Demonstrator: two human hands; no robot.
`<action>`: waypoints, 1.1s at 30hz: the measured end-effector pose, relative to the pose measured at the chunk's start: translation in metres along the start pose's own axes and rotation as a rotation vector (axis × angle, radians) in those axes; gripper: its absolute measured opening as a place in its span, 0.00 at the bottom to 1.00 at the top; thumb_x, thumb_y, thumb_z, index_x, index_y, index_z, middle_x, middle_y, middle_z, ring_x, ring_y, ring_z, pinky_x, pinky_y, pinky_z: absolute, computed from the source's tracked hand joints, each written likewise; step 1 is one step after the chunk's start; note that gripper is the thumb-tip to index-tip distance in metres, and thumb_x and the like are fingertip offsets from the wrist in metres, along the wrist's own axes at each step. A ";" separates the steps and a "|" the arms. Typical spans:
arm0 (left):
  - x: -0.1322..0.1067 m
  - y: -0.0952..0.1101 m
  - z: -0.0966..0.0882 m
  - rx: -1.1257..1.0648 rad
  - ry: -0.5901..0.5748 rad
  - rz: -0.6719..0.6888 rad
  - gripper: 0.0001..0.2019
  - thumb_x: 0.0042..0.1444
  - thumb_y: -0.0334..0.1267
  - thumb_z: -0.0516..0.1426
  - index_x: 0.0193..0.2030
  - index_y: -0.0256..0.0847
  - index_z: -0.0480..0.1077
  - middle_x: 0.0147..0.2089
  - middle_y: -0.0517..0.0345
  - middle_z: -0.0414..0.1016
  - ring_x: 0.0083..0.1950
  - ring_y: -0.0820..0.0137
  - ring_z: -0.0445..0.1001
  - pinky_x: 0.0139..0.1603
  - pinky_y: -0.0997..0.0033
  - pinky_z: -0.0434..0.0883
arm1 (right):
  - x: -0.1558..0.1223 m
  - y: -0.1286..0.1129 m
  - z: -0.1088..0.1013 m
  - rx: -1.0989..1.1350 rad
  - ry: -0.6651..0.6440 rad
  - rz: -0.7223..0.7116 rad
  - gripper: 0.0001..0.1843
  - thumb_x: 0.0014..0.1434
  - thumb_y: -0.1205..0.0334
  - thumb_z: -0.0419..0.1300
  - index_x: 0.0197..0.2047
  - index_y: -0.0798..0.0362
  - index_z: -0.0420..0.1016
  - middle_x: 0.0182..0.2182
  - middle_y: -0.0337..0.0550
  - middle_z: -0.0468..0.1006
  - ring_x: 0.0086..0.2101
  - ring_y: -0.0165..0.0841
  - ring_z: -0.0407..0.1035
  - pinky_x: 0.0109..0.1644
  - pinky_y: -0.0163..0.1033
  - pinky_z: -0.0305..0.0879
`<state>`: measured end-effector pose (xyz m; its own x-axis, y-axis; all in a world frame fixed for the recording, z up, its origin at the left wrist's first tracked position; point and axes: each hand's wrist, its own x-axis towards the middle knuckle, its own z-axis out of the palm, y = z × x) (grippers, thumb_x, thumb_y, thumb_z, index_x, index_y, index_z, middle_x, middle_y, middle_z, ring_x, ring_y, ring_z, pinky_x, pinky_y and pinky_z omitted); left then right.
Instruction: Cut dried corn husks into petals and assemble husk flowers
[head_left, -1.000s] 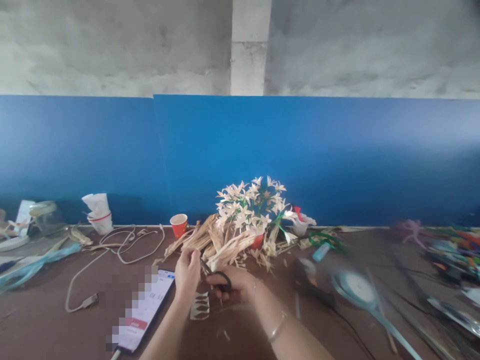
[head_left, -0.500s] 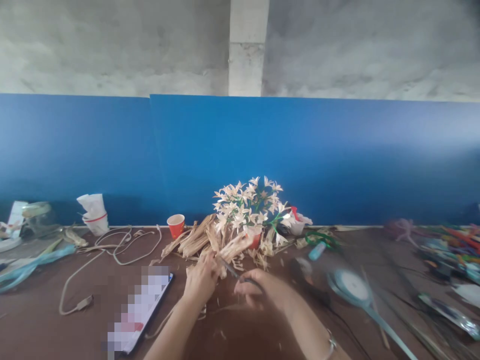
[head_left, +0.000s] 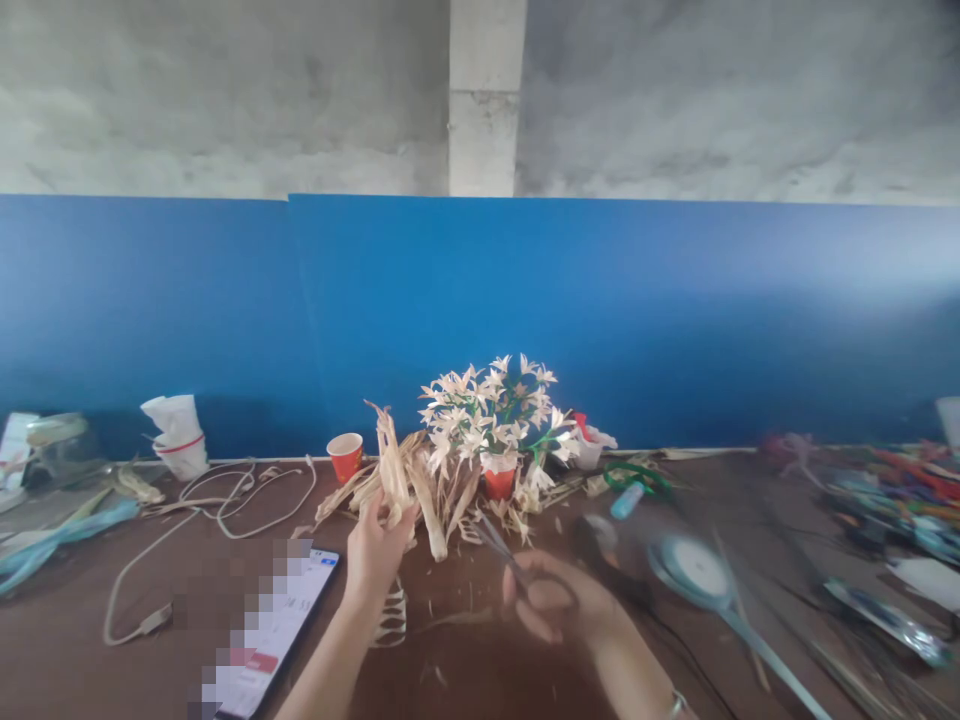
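Note:
My left hand (head_left: 376, 550) is closed around a pale dried corn husk (head_left: 391, 465) that stands up from the fingers. In my right hand (head_left: 559, 595) is a pair of scissors (head_left: 512, 560), its blades pointing up and left towards the husks and slightly parted. Between and beyond the hands lies a heap of dried husks (head_left: 358, 492). Behind it, a red paper cup (head_left: 499, 482) holds a bunch of white husk-like flowers (head_left: 487, 400) on green stems. A loose husk piece (head_left: 435, 530) lies just right of my left hand.
Another red cup (head_left: 345, 458) stands left of the heap. A phone (head_left: 281, 635) and a white cable (head_left: 142, 560) lie at the left. Towards the right are a ribbon roll (head_left: 694, 568), a green-handled tool (head_left: 637, 485) and tangled coloured strands (head_left: 892, 490). A blue partition (head_left: 420, 300) rises behind the table.
My left hand has moved left and turned upright with the husk, away from the scissors. My right hand has drawn back to the right, and the scissors' blades are now in plain sight.

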<state>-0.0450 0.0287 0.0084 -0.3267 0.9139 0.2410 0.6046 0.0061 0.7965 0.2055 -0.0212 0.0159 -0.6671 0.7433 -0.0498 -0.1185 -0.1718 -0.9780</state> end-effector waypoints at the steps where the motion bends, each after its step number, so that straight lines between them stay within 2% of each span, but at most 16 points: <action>1: 0.003 -0.001 0.000 0.003 -0.022 -0.027 0.26 0.45 0.52 0.57 0.50 0.40 0.66 0.42 0.46 0.76 0.46 0.54 0.73 0.44 0.61 0.67 | 0.001 0.001 0.000 0.012 0.017 -0.010 0.26 0.40 0.42 0.64 0.31 0.58 0.71 0.12 0.32 0.63 0.12 0.22 0.53 0.16 0.29 0.44; 6: 0.006 -0.006 0.005 0.037 -0.144 0.096 0.23 0.50 0.39 0.53 0.55 0.42 0.62 0.49 0.48 0.73 0.50 0.60 0.72 0.45 0.65 0.67 | 0.008 0.003 0.006 0.018 0.111 0.005 0.25 0.43 0.42 0.62 0.31 0.57 0.70 0.12 0.32 0.63 0.13 0.21 0.52 0.18 0.30 0.44; 8: 0.000 -0.005 0.007 0.114 -0.168 0.159 0.28 0.47 0.33 0.52 0.58 0.41 0.58 0.52 0.47 0.71 0.50 0.60 0.72 0.44 0.66 0.68 | 0.014 0.004 0.012 -0.020 0.174 0.033 0.23 0.44 0.44 0.62 0.33 0.57 0.69 0.14 0.33 0.65 0.15 0.23 0.55 0.19 0.30 0.47; 10: -0.008 -0.002 0.008 0.221 -0.126 0.249 0.35 0.44 0.29 0.52 0.62 0.39 0.51 0.60 0.43 0.63 0.52 0.57 0.70 0.44 0.64 0.69 | 0.022 0.008 0.018 -0.087 0.291 0.010 0.21 0.44 0.48 0.64 0.35 0.55 0.67 0.18 0.34 0.67 0.18 0.24 0.58 0.22 0.30 0.52; 12: -0.019 0.002 0.008 0.323 -0.092 0.375 0.37 0.45 0.29 0.50 0.65 0.37 0.44 0.65 0.40 0.52 0.55 0.54 0.67 0.44 0.61 0.69 | 0.033 0.016 0.023 -0.159 0.441 -0.097 0.21 0.43 0.50 0.66 0.35 0.54 0.67 0.22 0.34 0.67 0.22 0.26 0.60 0.26 0.31 0.56; 14: -0.029 0.006 0.008 0.363 -0.146 0.547 0.41 0.46 0.28 0.49 0.67 0.37 0.36 0.67 0.41 0.47 0.60 0.53 0.61 0.46 0.61 0.68 | 0.043 0.025 0.026 -0.179 0.542 -0.228 0.21 0.41 0.51 0.67 0.35 0.53 0.67 0.25 0.35 0.66 0.26 0.28 0.62 0.31 0.32 0.59; 16: -0.039 0.009 0.011 0.381 -0.249 0.697 0.45 0.43 0.26 0.49 0.67 0.37 0.29 0.69 0.44 0.43 0.64 0.54 0.54 0.48 0.62 0.67 | 0.050 0.034 0.026 -0.138 0.549 -0.295 0.22 0.43 0.52 0.67 0.38 0.52 0.66 0.27 0.36 0.67 0.29 0.29 0.62 0.33 0.33 0.60; 19: -0.049 0.013 0.015 0.368 -0.374 0.809 0.48 0.41 0.25 0.49 0.67 0.40 0.25 0.69 0.46 0.42 0.62 0.55 0.58 0.50 0.60 0.66 | 0.054 0.041 0.024 -0.094 0.527 -0.312 0.21 0.43 0.53 0.67 0.37 0.52 0.66 0.28 0.38 0.68 0.30 0.30 0.63 0.34 0.34 0.61; 22: -0.053 0.015 0.014 0.279 -0.347 0.898 0.45 0.42 0.24 0.48 0.67 0.39 0.32 0.68 0.46 0.47 0.63 0.56 0.55 0.55 0.56 0.61 | 0.053 0.037 0.025 -0.109 0.513 -0.316 0.21 0.38 0.53 0.69 0.32 0.52 0.66 0.26 0.37 0.68 0.28 0.30 0.63 0.35 0.36 0.61; 24: -0.054 0.016 0.010 0.159 -0.268 0.970 0.39 0.42 0.24 0.48 0.65 0.39 0.46 0.64 0.45 0.56 0.63 0.56 0.55 0.58 0.53 0.56 | 0.050 0.031 0.026 -0.138 0.570 -0.329 0.20 0.38 0.53 0.69 0.32 0.53 0.66 0.24 0.36 0.67 0.26 0.30 0.62 0.33 0.36 0.61; 26: -0.055 0.017 0.006 -0.001 -0.222 0.999 0.27 0.45 0.26 0.49 0.55 0.39 0.62 0.52 0.45 0.69 0.54 0.57 0.65 0.54 0.54 0.60 | 0.046 0.024 0.029 -0.166 0.686 -0.355 0.19 0.41 0.52 0.67 0.33 0.52 0.66 0.23 0.35 0.66 0.24 0.28 0.61 0.30 0.35 0.60; 28: -0.057 0.019 0.008 -0.142 -0.222 0.898 0.12 0.50 0.31 0.50 0.38 0.39 0.72 0.33 0.49 0.74 0.37 0.62 0.71 0.42 0.62 0.66 | 0.042 0.018 0.031 -0.178 0.786 -0.383 0.18 0.43 0.52 0.65 0.35 0.52 0.66 0.22 0.34 0.66 0.23 0.28 0.60 0.29 0.34 0.59; 29: -0.057 0.021 0.011 -0.183 -0.252 0.774 0.09 0.51 0.34 0.50 0.30 0.39 0.72 0.26 0.52 0.71 0.31 0.65 0.70 0.35 0.66 0.66 | 0.041 0.017 0.031 -0.177 0.821 -0.398 0.18 0.43 0.53 0.65 0.35 0.52 0.66 0.22 0.34 0.66 0.23 0.28 0.60 0.28 0.33 0.59; 30: -0.057 0.022 0.015 -0.220 -0.267 0.602 0.12 0.53 0.37 0.51 0.24 0.39 0.71 0.21 0.55 0.68 0.25 0.69 0.67 0.29 0.70 0.64 | 0.040 0.017 0.032 -0.176 0.844 -0.411 0.18 0.43 0.54 0.65 0.34 0.52 0.66 0.23 0.34 0.66 0.23 0.28 0.60 0.28 0.33 0.59; 31: -0.057 0.023 0.020 -0.296 -0.284 0.433 0.14 0.53 0.42 0.52 0.21 0.38 0.70 0.18 0.58 0.65 0.21 0.72 0.65 0.24 0.73 0.62 | 0.040 0.017 0.031 -0.175 0.852 -0.415 0.18 0.43 0.55 0.66 0.34 0.52 0.66 0.23 0.34 0.66 0.24 0.28 0.61 0.28 0.33 0.59; 33: -0.054 0.025 0.031 -0.565 -0.354 0.142 0.15 0.49 0.48 0.56 0.27 0.37 0.72 0.19 0.61 0.66 0.18 0.76 0.61 0.20 0.77 0.57 | 0.042 0.022 0.030 -0.172 0.849 -0.410 0.17 0.43 0.56 0.66 0.34 0.52 0.66 0.23 0.34 0.67 0.24 0.28 0.62 0.27 0.32 0.59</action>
<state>0.0101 -0.0080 -0.0017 0.0434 0.9686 0.2448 0.1209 -0.2483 0.9611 0.1526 -0.0129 -0.0015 0.1660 0.9568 0.2389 -0.0697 0.2530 -0.9649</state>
